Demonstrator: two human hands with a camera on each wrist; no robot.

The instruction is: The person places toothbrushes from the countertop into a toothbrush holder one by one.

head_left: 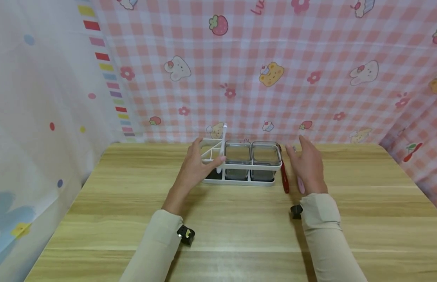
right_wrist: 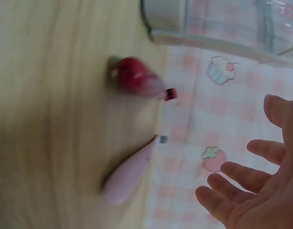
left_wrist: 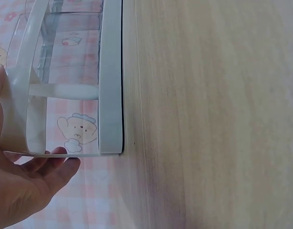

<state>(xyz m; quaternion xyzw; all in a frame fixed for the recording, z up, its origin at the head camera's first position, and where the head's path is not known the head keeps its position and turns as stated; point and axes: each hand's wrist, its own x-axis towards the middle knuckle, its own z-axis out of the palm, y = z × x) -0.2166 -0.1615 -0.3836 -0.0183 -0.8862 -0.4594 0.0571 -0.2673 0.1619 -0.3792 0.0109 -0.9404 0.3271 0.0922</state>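
Note:
A white rack (head_left: 239, 182) with a rail stands at the back of the table, holding two clear square jars (head_left: 238, 152) side by side. Its left compartment has thin white bars and no jar. A slim white stick (head_left: 223, 143) slants up beside that compartment. My left hand (head_left: 197, 166) grips the rack's left end, thumb over the front rail and fingers round the side. Apart from the rack, my right hand (head_left: 308, 166) hovers with fingers spread, holding nothing. Near it lie a red-handled utensil (right_wrist: 136, 78) and a pink-handled utensil (right_wrist: 129, 179); their kinds are unclear.
The wooden table (head_left: 239, 231) meets a pink checked cloth (head_left: 246, 102) just behind the rack. A white patterned cloth (head_left: 49, 98) hangs along the left side. The red utensil lies close to the rack's right end.

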